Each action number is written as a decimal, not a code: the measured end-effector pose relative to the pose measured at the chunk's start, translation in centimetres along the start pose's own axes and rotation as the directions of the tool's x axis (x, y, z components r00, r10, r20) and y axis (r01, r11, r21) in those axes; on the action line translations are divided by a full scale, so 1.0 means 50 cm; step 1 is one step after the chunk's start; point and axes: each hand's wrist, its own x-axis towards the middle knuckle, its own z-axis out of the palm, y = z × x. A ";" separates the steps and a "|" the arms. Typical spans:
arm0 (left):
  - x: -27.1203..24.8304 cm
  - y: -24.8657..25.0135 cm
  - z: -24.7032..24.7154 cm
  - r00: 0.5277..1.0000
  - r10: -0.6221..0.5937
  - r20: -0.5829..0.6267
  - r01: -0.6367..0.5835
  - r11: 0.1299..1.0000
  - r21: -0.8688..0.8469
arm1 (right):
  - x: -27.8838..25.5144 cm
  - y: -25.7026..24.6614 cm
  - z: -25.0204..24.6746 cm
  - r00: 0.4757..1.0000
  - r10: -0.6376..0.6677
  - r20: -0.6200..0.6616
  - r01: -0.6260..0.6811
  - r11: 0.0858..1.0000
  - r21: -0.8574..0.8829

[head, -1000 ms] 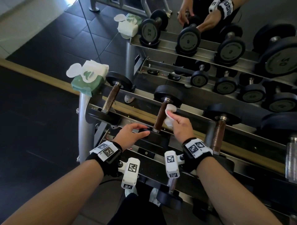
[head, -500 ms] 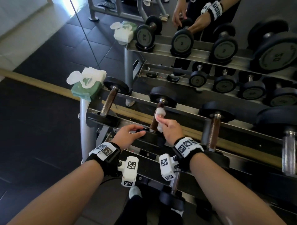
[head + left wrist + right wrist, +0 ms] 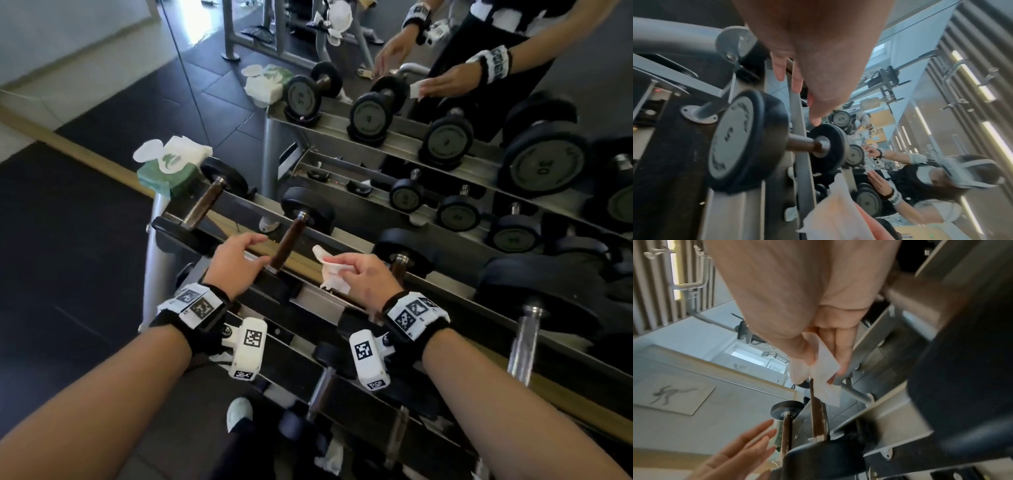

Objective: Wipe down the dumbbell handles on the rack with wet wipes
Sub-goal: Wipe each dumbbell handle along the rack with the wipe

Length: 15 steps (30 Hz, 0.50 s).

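Observation:
In the head view the second dumbbell's brown handle point(image 3: 287, 245) lies bare on the rack point(image 3: 315, 299). My right hand point(image 3: 335, 265) is just right of it and pinches a crumpled white wet wipe point(image 3: 330, 274), off the handle. The right wrist view shows that wipe point(image 3: 825, 369) between thumb and fingers above the handle point(image 3: 818, 415). My left hand point(image 3: 258, 251) hovers with loose fingers left of the handle, over the near plate. Its fingers point(image 3: 796, 81) hang above the dumbbell point(image 3: 735, 141) and hold nothing. The third dumbbell's handle point(image 3: 398, 267) is partly hidden by my right hand.
A green pack of wet wipes point(image 3: 171, 171) sits on the rack's left end, beside the first dumbbell point(image 3: 202, 205). A bigger dumbbell with a chrome handle point(image 3: 522, 342) lies at the right. A mirror behind repeats the rack and a person. A lower shelf holds smaller dumbbells point(image 3: 322, 383).
My right hand has lifted the wipe off the second dumbbell's handle and drawn it to the right. My left hand has come up off the near plate.

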 end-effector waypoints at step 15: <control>-0.110 0.084 0.246 0.920 -0.092 0.380 0.132 0.988 -0.080 | -0.057 0.040 -0.223 0.977 -0.162 -0.136 0.115 0.946 -0.303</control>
